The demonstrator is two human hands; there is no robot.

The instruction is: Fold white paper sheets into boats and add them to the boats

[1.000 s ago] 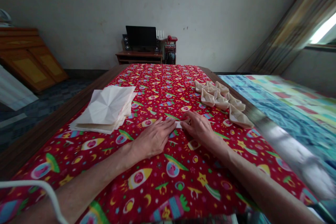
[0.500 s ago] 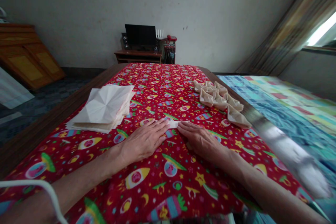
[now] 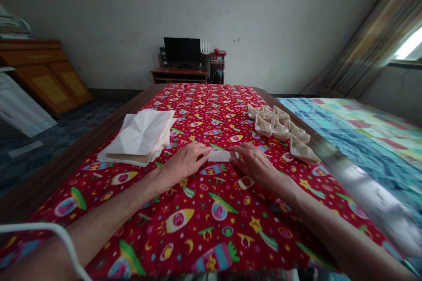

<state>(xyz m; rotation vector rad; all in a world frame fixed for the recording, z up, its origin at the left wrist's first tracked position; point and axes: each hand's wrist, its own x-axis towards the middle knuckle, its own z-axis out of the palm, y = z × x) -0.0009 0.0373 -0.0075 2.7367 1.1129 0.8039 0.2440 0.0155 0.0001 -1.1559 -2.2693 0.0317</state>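
A small folded piece of white paper [image 3: 219,156] lies on the red patterned tablecloth [image 3: 211,210] between my two hands. My left hand [image 3: 184,163] has its fingers curled, and the fingertips pinch the paper's left end. My right hand [image 3: 253,163] grips the paper's right end with bent fingers. A stack of creased white paper sheets [image 3: 141,137] lies to the left of my left hand. Several folded cream paper boats [image 3: 282,129] lie in a row beyond my right hand.
The table's dark wooden edge [image 3: 66,162] runs along the left. A bed with a blue patchwork cover [image 3: 356,140] stands to the right. A low desk with a monitor [image 3: 183,51] stands at the far wall, and a wooden cabinet [image 3: 49,74] at the left.
Both hands lay flat on the paper before. Their fingers have now curled and taken hold of its two ends, and more of the paper shows between them.
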